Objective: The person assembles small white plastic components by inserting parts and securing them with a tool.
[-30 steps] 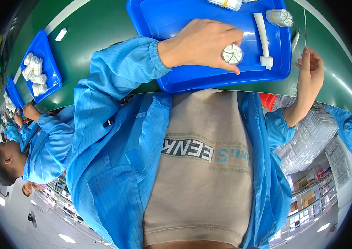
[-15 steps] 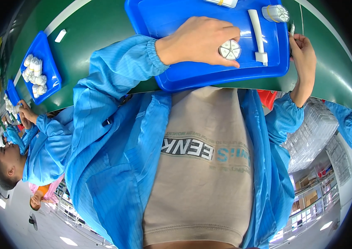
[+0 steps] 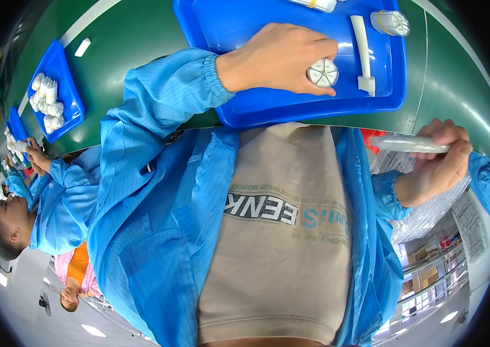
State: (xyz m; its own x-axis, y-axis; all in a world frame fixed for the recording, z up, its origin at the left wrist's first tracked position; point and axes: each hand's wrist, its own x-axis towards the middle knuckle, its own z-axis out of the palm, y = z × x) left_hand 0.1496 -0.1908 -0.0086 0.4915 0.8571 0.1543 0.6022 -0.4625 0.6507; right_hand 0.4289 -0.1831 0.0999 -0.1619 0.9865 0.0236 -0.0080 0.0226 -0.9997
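Observation:
Over the blue tray (image 3: 291, 113), my left hand (image 3: 279, 61) is closed round a bundle of white wedge-shaped pieces (image 3: 322, 73), whose ends form a round, segmented face. To the right of the tray and nearer my body, my right hand (image 3: 437, 165) pinches a long, pale, slightly translucent strip-like piece (image 3: 409, 143); motion blurs it, and its exact kind cannot be told. Inside the tray, beside my left hand, lies a long white bar with a block-shaped end (image 3: 363, 55). A banded white bundle (image 3: 390, 23) rests at the tray's far right corner, another (image 3: 316, 4) at its far edge.
A small white piece (image 3: 83, 47) lies on the green table (image 3: 135, 34). Farther left, a second blue tray (image 3: 77, 110) holds several white bundles (image 3: 47, 95). A co-worker in blue (image 3: 71, 196) works there. Plastic-wrapped stacks (image 3: 415, 211) stand below my right arm.
My right hand has come away from the tray's right side toward my body, with the long pale piece now showing in it. My left hand keeps its bundle and has barely moved.

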